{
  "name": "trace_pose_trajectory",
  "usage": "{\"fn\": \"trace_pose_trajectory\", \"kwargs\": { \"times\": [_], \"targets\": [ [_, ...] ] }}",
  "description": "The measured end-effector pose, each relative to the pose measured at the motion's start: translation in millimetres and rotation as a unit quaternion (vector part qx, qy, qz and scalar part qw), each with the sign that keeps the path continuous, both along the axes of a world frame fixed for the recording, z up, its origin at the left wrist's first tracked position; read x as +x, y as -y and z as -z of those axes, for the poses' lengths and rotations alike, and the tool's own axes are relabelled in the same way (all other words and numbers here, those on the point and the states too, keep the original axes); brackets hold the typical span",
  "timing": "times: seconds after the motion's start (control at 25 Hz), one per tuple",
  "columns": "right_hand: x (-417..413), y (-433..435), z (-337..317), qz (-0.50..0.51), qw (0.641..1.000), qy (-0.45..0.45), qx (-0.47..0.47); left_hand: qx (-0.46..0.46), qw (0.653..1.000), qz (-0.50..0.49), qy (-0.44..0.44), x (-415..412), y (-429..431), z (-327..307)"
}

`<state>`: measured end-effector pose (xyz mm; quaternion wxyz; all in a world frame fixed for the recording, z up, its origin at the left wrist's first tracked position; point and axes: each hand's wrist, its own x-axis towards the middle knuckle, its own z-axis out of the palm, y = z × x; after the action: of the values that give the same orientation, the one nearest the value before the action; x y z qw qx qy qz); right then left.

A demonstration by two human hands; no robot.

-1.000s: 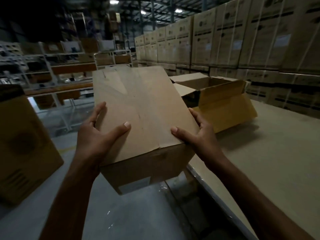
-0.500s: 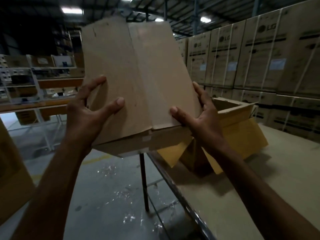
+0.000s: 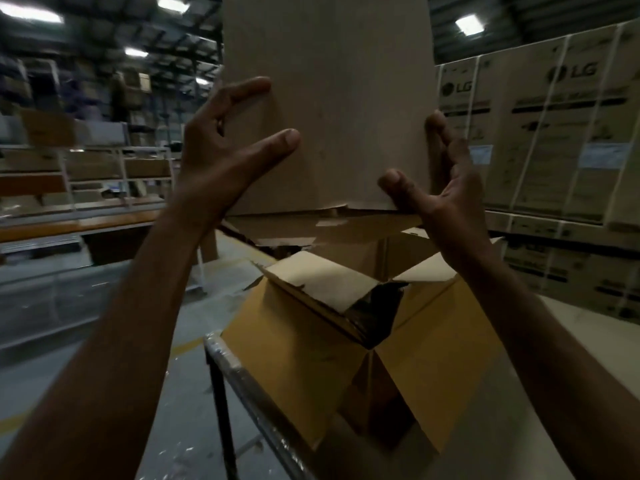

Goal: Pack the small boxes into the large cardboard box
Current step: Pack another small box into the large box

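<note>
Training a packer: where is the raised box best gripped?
At its side edges near the bottom, one hand from each side, as the left hand and right hand do: the box is tall and flat-faced, too wide for one hand.
</note>
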<state>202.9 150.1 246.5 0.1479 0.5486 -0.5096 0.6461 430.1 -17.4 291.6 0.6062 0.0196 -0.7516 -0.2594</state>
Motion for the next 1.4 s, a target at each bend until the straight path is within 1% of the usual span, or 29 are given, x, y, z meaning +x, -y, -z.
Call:
{"fn": "trace_pose_trajectory", "kwargs": {
  "times": [0.24,0.44,0.52,0.64,0.72,0.84,0.92,1.08,1.24,1.4],
  "targets": [
    [-53.9,68.5,22.3,0.13,0.991,0.007,-0.005,0.034,0.99,0.137,0.029,-111.9,126.6,17.2],
    [-74.5,110.3,39.3,0.222,0.972,0.066,0.032,0.054,0.961,0.252,0.102,-179.9,193.8,19.8],
    [-81.0,119.9,45.2,0.253,0.962,0.084,0.051,0.062,0.95,0.276,0.135,-202.9,214.0,26.5],
    [-90.4,133.0,46.3,0.298,0.942,0.118,0.102,0.096,0.935,0.288,0.183,-227.8,235.6,36.4],
    [-94.7,139.9,43.0,0.322,0.928,0.141,0.121,0.1,0.923,0.296,0.225,-241.5,242.9,35.9],
    [-92.6,145.8,34.4,0.331,0.92,0.173,0.115,0.124,0.91,0.295,0.264,-255.1,245.9,19.3],
    [-89.2,147.1,20.6,0.341,0.911,0.198,0.119,0.122,0.905,0.285,0.291,-265.2,248.5,1.2],
    [-91.3,158.3,-5.7,0.408,0.866,0.212,0.199,0.101,0.879,0.261,0.386,-293.1,256.8,-21.5],
    [-104.4,174.5,-4.9,0.406,0.845,0.241,0.251,0.111,0.854,0.26,0.437,-323.9,271.9,-1.5],
    [-131.6,188.9,12.1,0.398,0.83,0.264,0.289,0.161,0.821,0.274,0.474,-351.8,288.7,29.2]
  ]
}}
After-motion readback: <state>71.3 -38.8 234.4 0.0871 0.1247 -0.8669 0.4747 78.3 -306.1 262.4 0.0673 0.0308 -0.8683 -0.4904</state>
